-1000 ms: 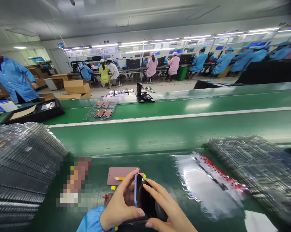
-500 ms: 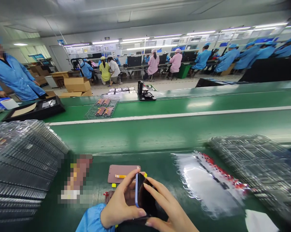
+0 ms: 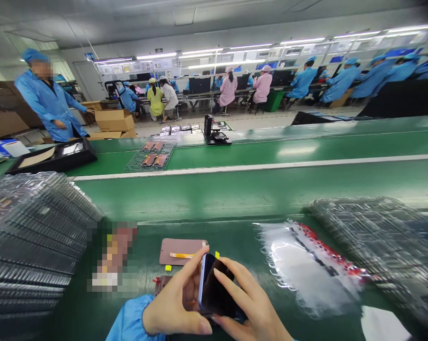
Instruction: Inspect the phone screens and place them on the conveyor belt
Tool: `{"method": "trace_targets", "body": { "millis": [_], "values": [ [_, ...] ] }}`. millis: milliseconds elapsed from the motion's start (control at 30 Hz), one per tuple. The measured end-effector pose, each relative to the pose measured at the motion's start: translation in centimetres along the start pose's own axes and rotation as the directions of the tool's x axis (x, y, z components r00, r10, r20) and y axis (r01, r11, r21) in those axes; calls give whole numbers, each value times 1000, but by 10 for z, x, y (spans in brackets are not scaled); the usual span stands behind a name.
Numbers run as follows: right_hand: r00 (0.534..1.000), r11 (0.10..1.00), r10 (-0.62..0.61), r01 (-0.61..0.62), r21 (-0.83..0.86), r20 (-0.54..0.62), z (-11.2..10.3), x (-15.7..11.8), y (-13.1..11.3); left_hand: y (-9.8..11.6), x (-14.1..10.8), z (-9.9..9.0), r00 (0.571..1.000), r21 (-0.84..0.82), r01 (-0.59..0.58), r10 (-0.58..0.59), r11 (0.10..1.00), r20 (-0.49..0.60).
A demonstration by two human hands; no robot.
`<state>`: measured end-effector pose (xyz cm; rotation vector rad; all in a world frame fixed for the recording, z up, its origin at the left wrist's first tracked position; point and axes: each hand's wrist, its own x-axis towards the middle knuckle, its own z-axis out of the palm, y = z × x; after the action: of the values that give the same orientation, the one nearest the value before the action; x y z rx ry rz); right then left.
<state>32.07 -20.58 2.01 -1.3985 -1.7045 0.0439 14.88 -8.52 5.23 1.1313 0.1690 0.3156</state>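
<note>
Low in the middle, a smartphone (image 3: 217, 289) with a dark glossy front and a pale bluish edge is held between both hands. My left hand (image 3: 180, 303) grips its left edge, fingers behind it and thumb near the lower corner. My right hand (image 3: 251, 303) is closed on the right side, with a fingertip resting on the dark face. A yellow tab shows at the phone's top. Just beyond lies a brownish-pink flat panel (image 3: 167, 246) with an orange flex strip. Another brownish part with a red tip (image 3: 160, 283) is partly hidden by my left hand.
Stacked clear plastic trays (image 3: 40, 237) rise on the left, and more clear trays (image 3: 373, 241) lie at right. Clear film sheets with red tabs (image 3: 306, 270) spread beside them. Beyond, a green conveyor belt (image 3: 256, 192) crosses. A blue-coated person (image 3: 56, 102) stands at far left; others sit behind.
The phone has turned so more of its dark face shows. My left thumb has slid lower along it. The person at far left has moved right.
</note>
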Motion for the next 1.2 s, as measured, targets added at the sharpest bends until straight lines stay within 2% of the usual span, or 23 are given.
{"method": "trace_targets", "body": {
  "millis": [133, 267, 467, 667, 800, 1000, 1200],
  "values": [
    [1000, 998, -7, 7, -68, 6, -2, -1, -1, 4, 3, 6, 999, -67, -22, 20, 998, -30],
    [1000, 996, -5, 8, -94, 29, -7, 0, -4, 3, 6, 7, 998, -89, 33, -38, 995, -54],
    [998, 999, 22, -19, -48, 55, -12, 2, -6, -1, 6, 8, 985, -123, 87, -104, 989, -137],
    [996, 999, 47, -48, 9, 78, -11, 1, -1, -2, 8, 9, 967, -213, 148, -187, 966, -176],
    [994, 998, 58, -60, 16, 93, -11, 0, 0, -4, 8, 6, 962, -203, 158, -197, 966, -188],
    [994, 999, 39, -37, -21, 105, -14, 2, 0, -6, 6, 4, 996, -147, 60, -69, 987, -57],
    [996, 993, -31, 40, -112, 83, -17, 5, -3, -5, 6, 1, 989, 1, 90, -89, 996, -117]
  ]
}}
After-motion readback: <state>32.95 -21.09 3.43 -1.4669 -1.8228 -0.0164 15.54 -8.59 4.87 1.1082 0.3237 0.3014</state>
